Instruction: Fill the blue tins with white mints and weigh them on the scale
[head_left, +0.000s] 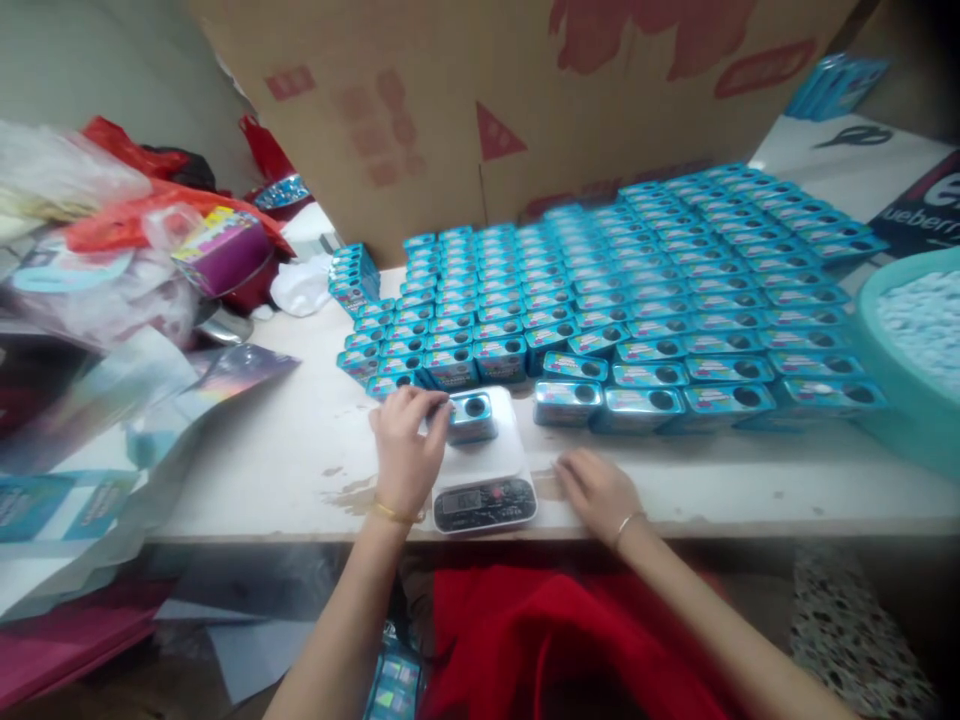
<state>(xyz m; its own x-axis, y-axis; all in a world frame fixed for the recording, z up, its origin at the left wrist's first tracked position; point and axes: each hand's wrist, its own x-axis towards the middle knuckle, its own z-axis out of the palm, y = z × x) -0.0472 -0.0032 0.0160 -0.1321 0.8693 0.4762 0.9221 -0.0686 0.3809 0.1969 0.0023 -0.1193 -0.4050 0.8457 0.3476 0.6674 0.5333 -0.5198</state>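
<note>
A small blue tin box (474,418) with a dark round hole in its top stands on the white kitchen scale (487,460). My left hand (407,440) is at the tin's left end, its thumb and fingers closed on that corner. The scale's dark display panel (485,505) faces me, its reading too blurred to make out. To the right of the scale, my right hand (598,492) lies on the table with loosely bent fingers and nothing in them. Just beyond it stands the front row of similar blue tins (645,402).
Many more blue tins (660,270) fill the table behind, against a big cardboard box (450,100). A turquoise basin (907,400) of pale small pieces stands at the right. Plastic bags (97,290) and printed sheets (112,400) crowd the left.
</note>
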